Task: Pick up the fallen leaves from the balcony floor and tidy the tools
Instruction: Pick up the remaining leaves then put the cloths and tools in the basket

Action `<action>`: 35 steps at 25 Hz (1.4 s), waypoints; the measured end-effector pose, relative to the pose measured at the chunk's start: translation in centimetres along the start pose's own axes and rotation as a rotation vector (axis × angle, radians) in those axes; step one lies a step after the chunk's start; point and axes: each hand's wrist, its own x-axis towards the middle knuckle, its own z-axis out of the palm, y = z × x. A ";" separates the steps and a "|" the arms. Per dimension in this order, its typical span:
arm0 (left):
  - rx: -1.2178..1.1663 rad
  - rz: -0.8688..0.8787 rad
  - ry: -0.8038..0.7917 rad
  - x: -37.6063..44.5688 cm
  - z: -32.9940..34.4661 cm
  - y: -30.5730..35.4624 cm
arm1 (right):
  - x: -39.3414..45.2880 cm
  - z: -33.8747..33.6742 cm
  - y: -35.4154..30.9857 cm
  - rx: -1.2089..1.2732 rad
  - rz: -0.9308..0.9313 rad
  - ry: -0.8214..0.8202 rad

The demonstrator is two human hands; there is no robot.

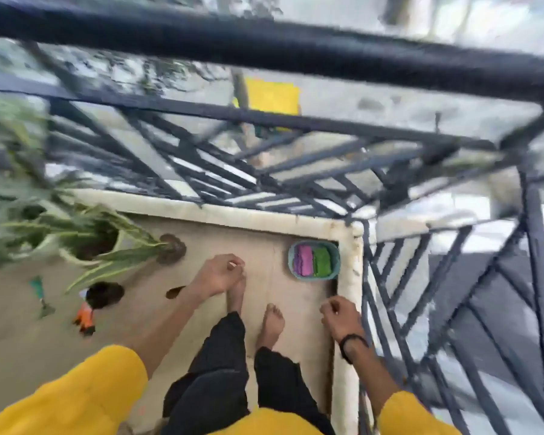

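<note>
Yellow sleeves [76, 400] are filling the bottom edge, closest to the lens, with black trouser legs [220, 365] between them and two bare feet [270, 321] standing on the balcony floor [19, 350]. The left hand [219, 274] is hanging with its fingers curled inward; the blur is hiding whether anything small is pinched there. The right hand [338, 315], with a dark band at the wrist, is also hanging with loosely curled fingers and nothing visible in it.

Taking the teal tray [314, 260] in the floor's far corner as the marker: it is sitting just beyond the right hand and to the right of the left hand, apart from both, holding a pink and a green block side by side. A single brown fallen leaf [174, 292] is lying on the floor to the left of the tray, just beside the left forearm and not touched by either hand. Further left of the tray, a dark patch [104, 295] is lying near an orange-handled tool [85, 318], and a green-handled tool [41, 296] is lying beyond that. A potted plant [85, 240] with long striped leaves is standing left of the tray. A pale curb [347, 277] is running right against the tray, carrying the dark metal railing [264, 48].
</note>
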 end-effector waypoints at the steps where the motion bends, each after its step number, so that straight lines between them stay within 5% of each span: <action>1: -0.064 -0.032 0.054 -2.6 -0.8 -1.4 | -0.7 -0.3 -1.3 -0.060 -0.068 -0.004; 6: -0.560 -0.268 0.346 -12.0 1.1 -14.8 | -5.4 0.9 -11.2 -0.478 -0.310 -0.158; 12: -1.052 -0.541 0.743 -26.2 4.1 -24.6 | -10.2 9.7 -19.7 -0.695 -0.603 -0.327; 27: -1.497 -0.768 1.045 -43.0 10.7 -38.7 | -31.5 34.4 -24.2 -0.983 -0.903 -0.647; 35: -1.817 -0.917 1.209 -43.8 15.2 -42.3 | -35.9 47.7 -24.4 -1.393 -1.006 -0.796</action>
